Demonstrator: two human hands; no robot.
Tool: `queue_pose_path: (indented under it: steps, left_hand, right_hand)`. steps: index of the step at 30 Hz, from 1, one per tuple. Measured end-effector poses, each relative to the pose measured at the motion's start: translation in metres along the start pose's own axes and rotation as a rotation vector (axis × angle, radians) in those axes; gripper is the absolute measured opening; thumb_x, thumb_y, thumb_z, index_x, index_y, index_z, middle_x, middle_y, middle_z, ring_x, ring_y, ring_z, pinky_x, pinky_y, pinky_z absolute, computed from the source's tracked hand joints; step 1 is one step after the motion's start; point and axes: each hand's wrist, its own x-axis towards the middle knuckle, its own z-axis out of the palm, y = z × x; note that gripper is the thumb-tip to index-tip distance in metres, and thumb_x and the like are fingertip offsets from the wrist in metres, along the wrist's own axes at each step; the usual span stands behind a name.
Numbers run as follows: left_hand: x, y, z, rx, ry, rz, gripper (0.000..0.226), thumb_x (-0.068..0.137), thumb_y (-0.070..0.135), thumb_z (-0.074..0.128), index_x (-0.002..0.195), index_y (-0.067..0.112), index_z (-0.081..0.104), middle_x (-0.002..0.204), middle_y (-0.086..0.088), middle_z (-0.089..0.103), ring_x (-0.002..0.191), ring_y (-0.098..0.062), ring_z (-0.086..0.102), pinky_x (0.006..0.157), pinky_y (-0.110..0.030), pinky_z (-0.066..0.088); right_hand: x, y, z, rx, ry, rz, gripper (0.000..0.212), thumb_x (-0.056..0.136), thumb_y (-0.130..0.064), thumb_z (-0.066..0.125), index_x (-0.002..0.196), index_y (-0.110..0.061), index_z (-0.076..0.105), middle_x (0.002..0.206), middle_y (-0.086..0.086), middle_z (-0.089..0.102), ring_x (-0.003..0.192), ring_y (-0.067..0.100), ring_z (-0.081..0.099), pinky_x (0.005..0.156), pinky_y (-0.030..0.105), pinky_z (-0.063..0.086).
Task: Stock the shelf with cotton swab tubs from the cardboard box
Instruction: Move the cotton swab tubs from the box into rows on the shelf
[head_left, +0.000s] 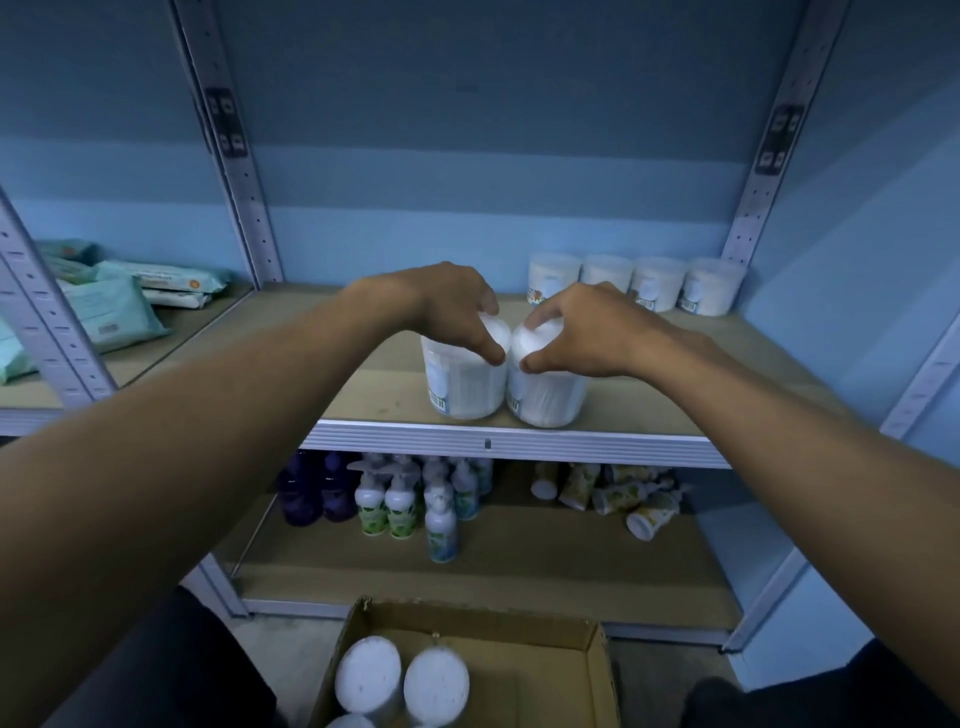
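Two white cotton swab tubs stand side by side, touching, near the front edge of the wooden shelf (395, 395). My left hand (447, 312) grips the lid of the left tub (462, 384) from above. My right hand (587, 332) grips the lid of the right tub (545, 400) the same way. Several more tubs (634, 283) stand in a row at the back right of the same shelf. Below me the open cardboard box (571, 670) holds at least two more tubs (402, 678), seen from their lids.
Packs of wipes (130, 301) lie on the neighbouring shelf at left. The lower shelf holds purple and white pump bottles (400, 504) and several fallen tubes (618, 493). Metal uprights (234, 171) frame the shelf bay. A blue wall closes the right side.
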Motion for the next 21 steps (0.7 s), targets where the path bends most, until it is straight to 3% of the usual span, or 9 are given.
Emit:
queue_pose_path:
  steps: [13,17,21]
  left_hand:
    - [0.019,-0.020,0.023,-0.055,-0.012,-0.027,0.071,0.074,0.058,0.071,0.137,0.030,0.053,0.142,0.010,0.052,0.130,-0.016,0.049,0.105,-0.035,0.042]
    - [0.018,-0.021,0.023,-0.061,-0.005,-0.021,0.071,0.075,0.060,0.071,0.137,0.030,0.054,0.143,0.011,0.051,0.131,-0.015,0.046,0.102,-0.031,0.041]
    - [0.011,-0.021,0.019,-0.068,0.023,0.001,0.072,0.071,0.064,0.074,0.133,0.031,0.058,0.141,0.012,0.052,0.129,-0.014,0.047,0.096,-0.028,0.040]
  right_hand:
    - [0.021,-0.003,0.022,-0.035,-0.062,-0.001,0.054,0.073,-0.054,0.073,0.122,-0.031,0.068,0.128,0.001,0.061,0.111,0.018,0.059,0.089,0.034,0.051]
    - [0.017,-0.002,0.019,-0.027,-0.078,-0.012,0.062,0.073,-0.056,0.077,0.128,-0.029,0.064,0.135,-0.002,0.059,0.121,0.017,0.056,0.085,0.030,0.044]
    - [0.011,-0.003,0.017,-0.042,-0.068,-0.031,0.072,0.067,-0.056,0.082,0.131,-0.031,0.061,0.138,-0.004,0.058,0.127,0.017,0.051,0.093,0.032,0.046]
